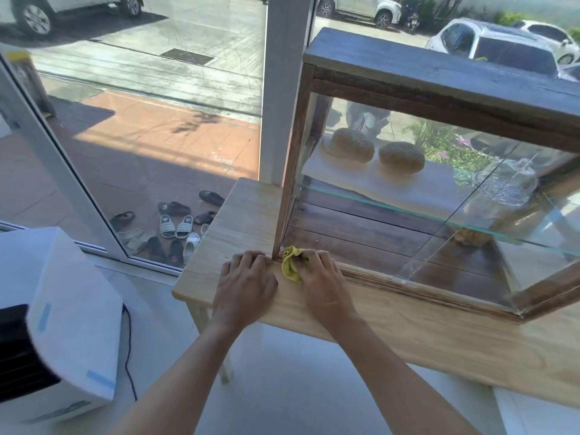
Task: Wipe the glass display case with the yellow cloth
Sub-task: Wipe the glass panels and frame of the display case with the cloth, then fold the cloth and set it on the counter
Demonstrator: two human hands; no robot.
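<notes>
Forearms: both bare, entering from 6 o'clock and reaching up to the desk edge.
Left hand (246,285): palm down, flat on the desk (408,334), fingers spread, fingertips touching the case's lower left corner post; grip released, holding nothing.
Right hand (320,277): just beside the left hand at its 3 o'clock; grip clenched on the yellow cloth (291,262).
Yellow cloth: bunched, pressed at the bottom left corner of the glass display case (439,189), where front frame meets desk.
Glass display case: dark wooden frame, glass panes, standing on the desk at 2 o'clock from the hands; front pane tilted outward at its right end.
Case contents: two round buns (376,150) on the white upper shelf; a clear glass dome at 3 o'clock of them, blurred by reflections.
Desk: light wood, set against the window.
White appliance (62,318): at 9 o'clock, on the floor, black cord trailing.
Sandals (175,227): scattered outside the window at 11 o'clock.
</notes>
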